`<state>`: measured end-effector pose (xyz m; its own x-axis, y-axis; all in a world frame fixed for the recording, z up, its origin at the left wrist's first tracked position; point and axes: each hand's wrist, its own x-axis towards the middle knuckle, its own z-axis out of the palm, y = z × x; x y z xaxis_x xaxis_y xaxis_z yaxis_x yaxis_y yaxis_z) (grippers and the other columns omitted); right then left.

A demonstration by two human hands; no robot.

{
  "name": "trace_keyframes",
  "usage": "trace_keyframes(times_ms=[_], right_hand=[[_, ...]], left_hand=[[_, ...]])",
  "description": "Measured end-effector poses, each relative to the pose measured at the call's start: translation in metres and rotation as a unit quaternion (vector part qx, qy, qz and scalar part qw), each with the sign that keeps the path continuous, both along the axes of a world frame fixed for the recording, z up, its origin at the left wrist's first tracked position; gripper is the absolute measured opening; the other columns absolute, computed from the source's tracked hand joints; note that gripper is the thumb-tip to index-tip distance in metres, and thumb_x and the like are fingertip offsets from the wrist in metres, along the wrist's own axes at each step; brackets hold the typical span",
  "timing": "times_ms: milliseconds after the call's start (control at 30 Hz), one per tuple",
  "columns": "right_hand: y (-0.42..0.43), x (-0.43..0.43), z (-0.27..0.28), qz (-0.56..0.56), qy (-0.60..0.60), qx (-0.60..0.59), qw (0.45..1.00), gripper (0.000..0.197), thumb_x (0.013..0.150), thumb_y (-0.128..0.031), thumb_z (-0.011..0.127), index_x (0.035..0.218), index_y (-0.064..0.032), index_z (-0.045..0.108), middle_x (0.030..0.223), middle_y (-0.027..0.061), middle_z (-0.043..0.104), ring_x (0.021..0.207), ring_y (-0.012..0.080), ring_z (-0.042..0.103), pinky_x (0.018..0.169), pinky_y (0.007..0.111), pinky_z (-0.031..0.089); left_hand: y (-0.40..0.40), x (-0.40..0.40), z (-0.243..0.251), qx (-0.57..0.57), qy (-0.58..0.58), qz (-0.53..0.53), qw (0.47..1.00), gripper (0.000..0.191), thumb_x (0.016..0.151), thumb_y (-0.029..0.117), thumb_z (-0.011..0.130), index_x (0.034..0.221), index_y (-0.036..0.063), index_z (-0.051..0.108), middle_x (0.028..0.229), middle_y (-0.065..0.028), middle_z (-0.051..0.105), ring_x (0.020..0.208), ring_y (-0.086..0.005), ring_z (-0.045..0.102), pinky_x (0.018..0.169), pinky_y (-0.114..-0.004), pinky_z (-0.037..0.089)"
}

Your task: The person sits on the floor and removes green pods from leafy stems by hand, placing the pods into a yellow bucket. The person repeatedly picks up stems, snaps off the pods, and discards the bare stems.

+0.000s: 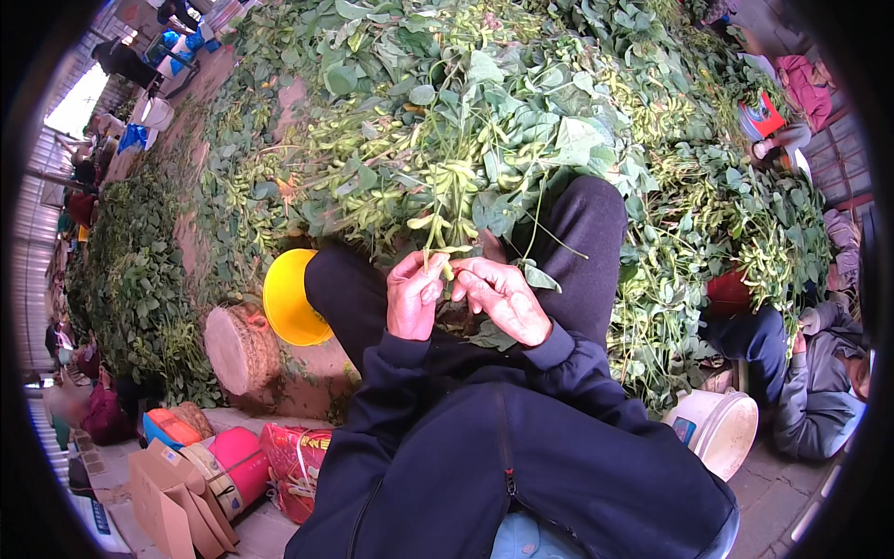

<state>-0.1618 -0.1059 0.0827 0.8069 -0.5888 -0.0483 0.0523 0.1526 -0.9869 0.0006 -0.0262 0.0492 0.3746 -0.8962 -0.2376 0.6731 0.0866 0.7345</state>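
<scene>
Between my knees, my left hand (413, 293) pinches a thin green stem of a soybean plant (454, 183) hung with plump green pods. My right hand (504, 297) is close beside it, its thumb and forefinger at a green pod (448, 268) near the stem's end; whether it grips the pod I cannot tell. More pods and broad leaves of the plant lie just beyond my fingers. A loose leaf (541, 277) hangs next to my right hand.
A large heap of bean plants (349, 154) spreads ahead. At the left are a yellow bucket (293, 297), a round straw-sided stool (241, 349), cardboard (167, 503) and a red bag (297, 468). A white bucket (719, 430) and a seated person (817, 391) are at the right.
</scene>
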Motion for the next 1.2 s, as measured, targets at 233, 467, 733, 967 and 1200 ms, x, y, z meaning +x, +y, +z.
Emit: trace_keyframes(times_ms=[233,467,733,967,1200], right_hand=[[0.005,0.007,0.0,-0.091,0.029,-0.134,0.986,0.017,0.097,-0.005,0.057,0.11,-0.0015,0.066,0.078,0.0061,0.066,0.064,0.0155,0.06,0.06,0.03,0.048],[0.003,0.003,-0.001,-0.07,0.002,-0.206,0.976,0.02,0.098,-0.003,0.055,0.116,0.0008,0.063,0.083,0.0034,0.066,0.062,0.009,0.052,0.056,0.024,0.042],[0.0,-0.005,0.009,0.038,-0.141,0.231,0.962,0.021,0.101,-0.007,0.051,0.118,-0.0005,0.062,0.088,-0.0015,0.064,0.062,0.0025,0.042,0.055,0.019,0.032],[-0.001,0.007,0.006,0.023,-0.065,0.125,0.99,0.019,0.101,-0.007,0.049,0.112,-0.0017,0.064,0.087,-0.0032,0.064,0.064,0.0007,0.045,0.056,0.018,0.035],[-0.004,0.004,0.002,0.047,-0.066,0.174,0.981,0.021,0.099,-0.011,0.057,0.117,-0.0019,0.062,0.091,-0.0024,0.064,0.068,0.0017,0.047,0.059,0.017,0.039]], left_hand=[[-0.001,-0.003,0.0,0.001,0.001,0.011,1.0,0.011,0.096,0.007,0.064,0.1,-0.0017,0.068,0.076,0.0032,0.061,0.052,-0.0005,0.039,0.05,-0.018,0.03],[0.001,-0.007,0.008,-0.01,0.026,-0.013,1.0,0.014,0.097,0.01,0.059,0.098,-0.0031,0.065,0.065,0.0038,0.053,0.048,-0.004,0.038,0.052,-0.022,0.036],[-0.001,-0.013,0.011,-0.054,0.039,-0.049,0.997,0.028,0.105,0.021,0.048,0.101,-0.0024,0.063,0.057,0.0051,0.041,0.048,-0.0053,0.036,0.051,-0.022,0.033],[0.008,-0.017,0.041,0.047,-0.147,-0.01,0.988,0.019,0.097,0.014,0.063,0.105,-0.0021,0.065,0.074,-0.0002,0.061,0.055,-0.0024,0.046,0.049,-0.018,0.031],[0.019,-0.012,0.027,0.038,-0.079,0.018,0.996,0.02,0.099,0.015,0.061,0.109,-0.0022,0.066,0.079,-0.0013,0.064,0.059,-0.0033,0.053,0.046,-0.017,0.033]])
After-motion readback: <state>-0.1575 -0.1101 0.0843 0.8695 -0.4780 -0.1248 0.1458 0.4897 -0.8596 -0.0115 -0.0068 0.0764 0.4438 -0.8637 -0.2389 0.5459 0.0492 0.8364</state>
